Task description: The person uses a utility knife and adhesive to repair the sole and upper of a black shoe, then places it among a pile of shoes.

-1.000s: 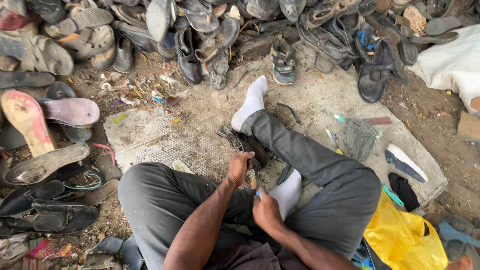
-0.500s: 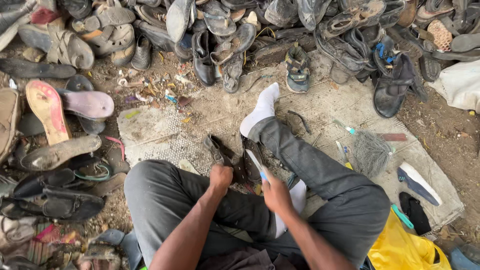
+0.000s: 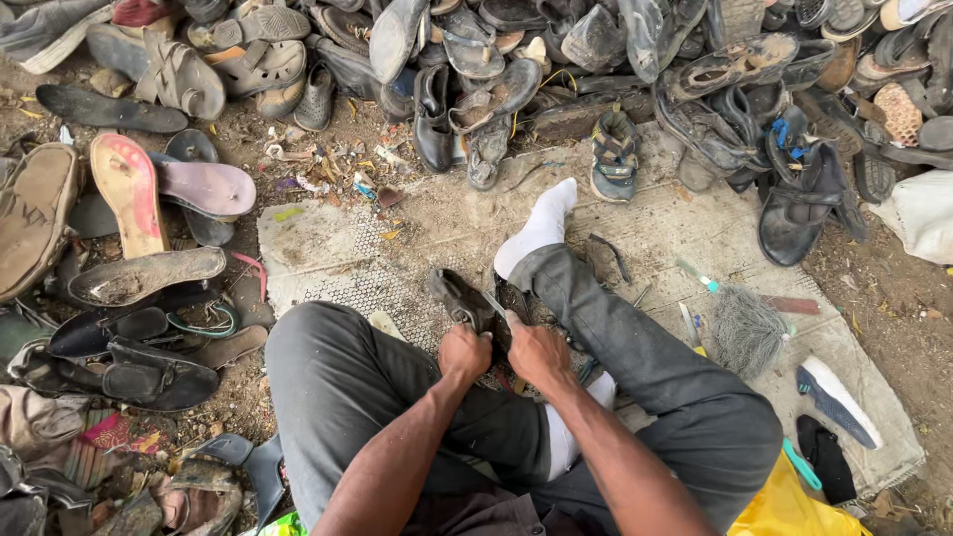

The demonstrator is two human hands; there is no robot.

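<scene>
The person is sitting on the ground in grey trousers (image 3: 377, 397), with both forearms reaching forward between the knees. The left hand (image 3: 465, 352) is closing its fingers around the back part of a dark worn shoe (image 3: 467, 301), which is lying on the mat just in front of the lap, beside the bent right leg. The right hand (image 3: 536, 352) is gripping a thin tool (image 3: 493, 301) with a pale blade, and the tip of it is pointing at the shoe; whether it is touching the shoe, I cannot tell. Both hands are almost touching each other.

A little further, the foot in a white sock (image 3: 541, 228) is resting on the dusty mat (image 3: 328, 238). To the right of the leg a small brush (image 3: 745, 328) with grey bristles is lying, and near it a dark shoe sole with white edge (image 3: 839, 402). On the left, a pink sole (image 3: 129, 194) and a muddy sole (image 3: 144, 276) are lying on the earth.

At the far side, a big pile of old shoes and sandals (image 3: 596, 60) is filling the whole top of the view.
</scene>
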